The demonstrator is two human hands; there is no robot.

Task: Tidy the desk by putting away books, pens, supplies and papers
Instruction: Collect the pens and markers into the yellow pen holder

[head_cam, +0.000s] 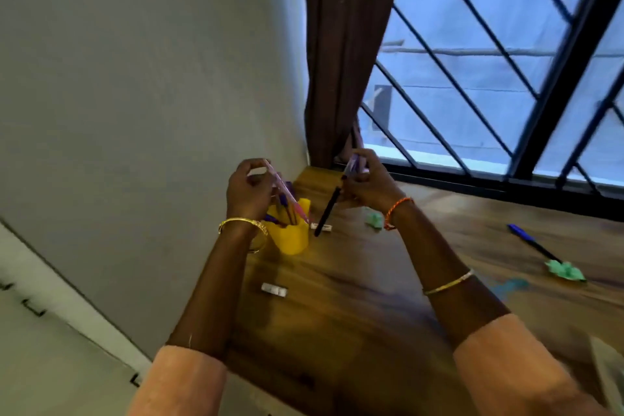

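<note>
My left hand (248,187) has its fingers (251,166) pinched on the top of a pink pen (287,194), whose long axis slants down and away to my right, its tip already at the mouth of the yellow cup (293,236) just below these fingers. My right hand (366,184) is closed on a small bunch of pens: a black pen (327,213) hangs from it, pointing down and toward my left hand, its lower end just beside the cup's rim, over the surface (354,297). So the cup lies below and between both hands, nearer the left. I judge the pink pen goes in first, then the black one needs swinging leftward. A blue pen (526,240) lies well off to the right of my right fingers.
</note>
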